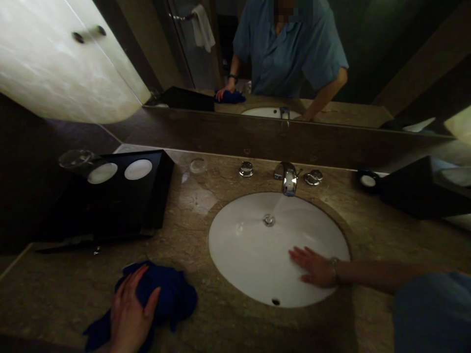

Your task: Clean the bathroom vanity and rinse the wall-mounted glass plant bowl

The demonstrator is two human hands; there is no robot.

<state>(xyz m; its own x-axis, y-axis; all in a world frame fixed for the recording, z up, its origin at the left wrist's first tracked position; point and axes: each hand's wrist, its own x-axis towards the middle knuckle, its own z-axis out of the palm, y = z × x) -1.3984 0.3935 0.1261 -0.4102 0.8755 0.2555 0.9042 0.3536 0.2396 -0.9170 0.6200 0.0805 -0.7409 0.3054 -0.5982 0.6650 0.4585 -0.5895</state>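
Observation:
My left hand point(130, 309) lies over a bunched blue cloth point(167, 289) on the stone counter at the lower left, its fingers curved across the top and its thumb on the near side. Inside the white oval sink point(239, 264), my right hand point(314, 267) reaches in from the right with fingers stretched out and nothing held; whether it touches the basin wall is hard to tell. A metal drain stopper point(269, 220) sits in the bowl below the chrome faucet point(289, 179).
Two round knobs, a left one point(246, 169) and a right one point(313, 177), flank the faucet. A black tray point(110, 211) with white discs and a tilted clear glass point(77, 162) stands left. At right are a black box point(415, 191) and a small dark dish point(368, 180). A mirror point(368, 73) backs the counter.

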